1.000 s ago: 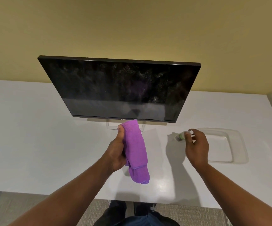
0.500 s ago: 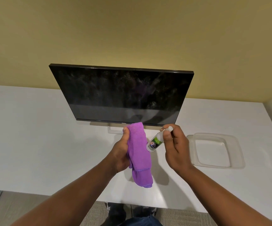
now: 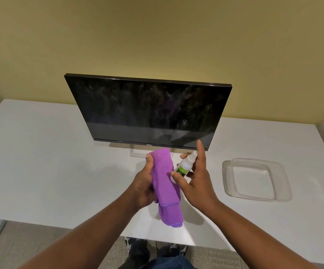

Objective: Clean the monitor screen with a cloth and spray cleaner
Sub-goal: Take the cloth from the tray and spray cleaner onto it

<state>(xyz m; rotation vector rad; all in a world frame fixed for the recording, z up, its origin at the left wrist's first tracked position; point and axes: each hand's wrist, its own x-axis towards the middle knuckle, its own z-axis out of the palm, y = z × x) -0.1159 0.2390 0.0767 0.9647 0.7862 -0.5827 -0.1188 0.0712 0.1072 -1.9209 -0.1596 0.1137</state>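
A black monitor (image 3: pixel 149 109) stands on the white desk (image 3: pixel 50 162), its dark screen speckled with dust and smears. My left hand (image 3: pixel 144 183) grips a folded purple cloth (image 3: pixel 166 183) in front of the monitor's lower edge; the cloth's end hangs down below the hand. My right hand (image 3: pixel 196 179) holds a small white spray bottle (image 3: pixel 185 166) with a green label right beside the cloth. The thumb and lower fingers wrap the bottle, the index finger points up above the nozzle. The bottle tilts with its nozzle toward the screen.
A clear plastic tray (image 3: pixel 285 193) lies on the desk to the right of my hands. A yellow wall rises behind the monitor. The desk's front edge runs below my forearms, with grey carpet and my shoes under it.
My right hand has carried the spray bottle from the right side of the desk to beside the cloth and raised its index finger. The view has pulled back from the monitor.
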